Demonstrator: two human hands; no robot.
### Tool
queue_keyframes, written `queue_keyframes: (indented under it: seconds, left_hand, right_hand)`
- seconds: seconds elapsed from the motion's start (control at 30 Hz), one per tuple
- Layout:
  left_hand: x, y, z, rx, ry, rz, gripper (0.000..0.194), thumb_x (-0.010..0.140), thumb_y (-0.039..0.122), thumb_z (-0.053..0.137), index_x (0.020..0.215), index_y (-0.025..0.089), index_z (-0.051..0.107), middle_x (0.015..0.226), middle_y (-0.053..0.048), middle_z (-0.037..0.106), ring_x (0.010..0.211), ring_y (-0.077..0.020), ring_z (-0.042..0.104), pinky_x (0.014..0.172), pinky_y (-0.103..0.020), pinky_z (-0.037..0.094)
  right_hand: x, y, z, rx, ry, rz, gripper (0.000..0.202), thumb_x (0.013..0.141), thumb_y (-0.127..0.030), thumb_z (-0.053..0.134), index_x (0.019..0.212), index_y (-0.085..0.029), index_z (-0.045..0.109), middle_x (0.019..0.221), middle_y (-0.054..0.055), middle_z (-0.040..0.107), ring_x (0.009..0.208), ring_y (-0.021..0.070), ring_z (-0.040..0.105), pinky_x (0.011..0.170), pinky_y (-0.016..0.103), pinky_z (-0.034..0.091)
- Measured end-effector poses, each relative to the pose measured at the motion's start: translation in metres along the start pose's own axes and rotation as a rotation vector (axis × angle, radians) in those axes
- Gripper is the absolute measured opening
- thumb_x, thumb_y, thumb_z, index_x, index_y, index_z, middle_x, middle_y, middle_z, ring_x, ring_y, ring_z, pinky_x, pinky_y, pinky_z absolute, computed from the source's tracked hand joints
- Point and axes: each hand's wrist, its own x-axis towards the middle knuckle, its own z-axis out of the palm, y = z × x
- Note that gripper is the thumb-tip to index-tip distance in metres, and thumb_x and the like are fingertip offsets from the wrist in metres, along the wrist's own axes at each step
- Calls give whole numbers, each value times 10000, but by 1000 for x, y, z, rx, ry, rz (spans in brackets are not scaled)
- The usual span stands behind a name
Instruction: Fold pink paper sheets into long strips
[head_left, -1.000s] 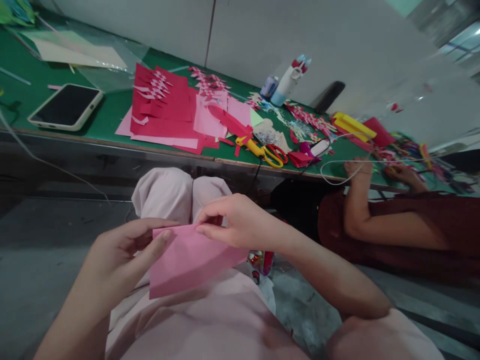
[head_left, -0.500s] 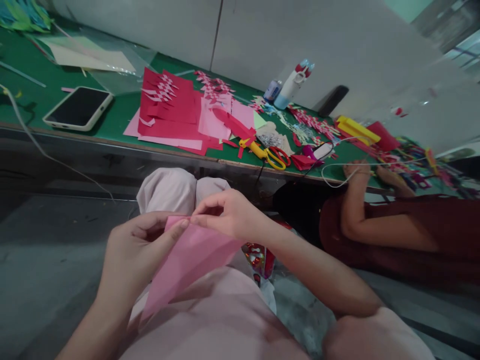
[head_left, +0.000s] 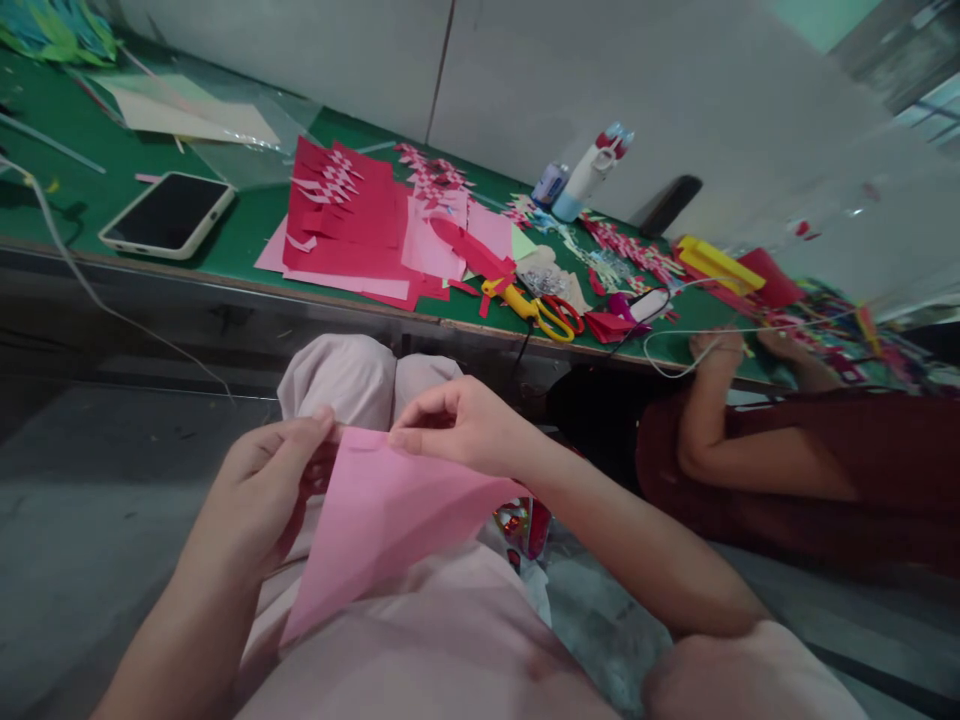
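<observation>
A pink sheet of paper (head_left: 405, 510) slants over my lap, with a narrow folded strip along its top edge. My right hand (head_left: 469, 430) pinches that top edge between thumb and forefinger. Just left of the upper left corner is my left hand (head_left: 274, 480), its thumb and fingers pressed together. Its fingertips come close to the corner; whether they grip the paper is hidden.
On the green table (head_left: 247, 270) ahead lie a phone (head_left: 169, 215), red paper sheets (head_left: 352, 220), yellow-handled scissors (head_left: 517, 300) and woven paper strips. A water bottle (head_left: 589, 175) stands behind. At right, another person's hand (head_left: 718, 350) rests near a white cable.
My left thumb has come off the paper's folded edge, and that hand has moved left and slightly up. More of the pink sheet shows. The right hand keeps its pinch.
</observation>
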Motion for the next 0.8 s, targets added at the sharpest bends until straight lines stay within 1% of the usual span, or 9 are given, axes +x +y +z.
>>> queue_keyframes:
  seconds: [0.07,0.17,0.23,0.33,0.4,0.5,0.6,0.67,0.8]
  left_hand:
    - [3,-1,-3,-21,13,-13,375,726,533,670,581,186,663,553,-37,640,511,-154,582,492,-249,487]
    - [4,-1,-7,29,20,6,442,763,592,610,612,185,696,597,-57,680,548,-168,620,511,-251,506]
    - [2,0,-8,141,-2,80,414,744,584,647,652,188,726,635,-58,702,590,-166,634,519,-230,495]
    - [-1,1,-10,382,-40,231,293,685,494,758,740,206,760,686,-35,721,641,-149,623,542,-197,469]
    - [-2,1,-12,478,-51,270,275,689,477,767,763,211,764,685,-26,715,643,-142,600,538,-191,449]
    - [-3,0,-17,499,-37,268,292,727,495,734,767,207,760,679,-27,705,641,-137,582,535,-192,435]
    - [0,0,-20,439,-28,255,287,694,481,760,737,197,749,670,-29,701,625,-137,587,523,-196,436]
    - [1,1,-19,429,-49,241,286,670,468,771,739,190,754,681,-41,713,626,-152,608,522,-212,453]
    - [1,8,-13,587,-113,248,310,673,462,745,810,188,785,783,-74,764,722,-204,665,588,-256,506]
  right_hand:
    - [1,0,0,-17,-7,-2,204,707,-327,761,757,-134,715,687,-6,667,645,92,579,607,205,468]
    - [1,-1,0,-43,-5,-3,169,718,-292,741,751,-129,712,682,-7,664,642,88,571,610,204,463]
    - [1,-2,1,-55,-4,-8,156,725,-278,728,754,-126,711,683,-5,664,646,90,571,616,209,462]
    - [2,-4,3,-63,-15,-24,136,740,-264,705,758,-129,709,692,-5,663,663,95,576,632,213,465]
    - [2,-5,4,-76,-26,-27,122,757,-250,683,757,-130,705,699,-5,664,670,93,577,644,211,469]
    - [1,-6,1,-136,-33,-27,113,774,-230,664,766,-126,707,704,-2,668,671,92,580,651,210,473]
    - [-1,-5,-3,-195,-44,-29,117,784,-230,666,782,-122,709,697,0,662,655,89,577,629,203,467]
    - [-2,-5,-3,-239,-49,-43,121,797,-228,659,788,-118,709,686,-1,657,640,84,567,613,196,455]
    - [-3,-5,3,-383,-19,-137,116,827,-206,638,802,-123,714,698,-2,675,637,77,557,606,191,412]
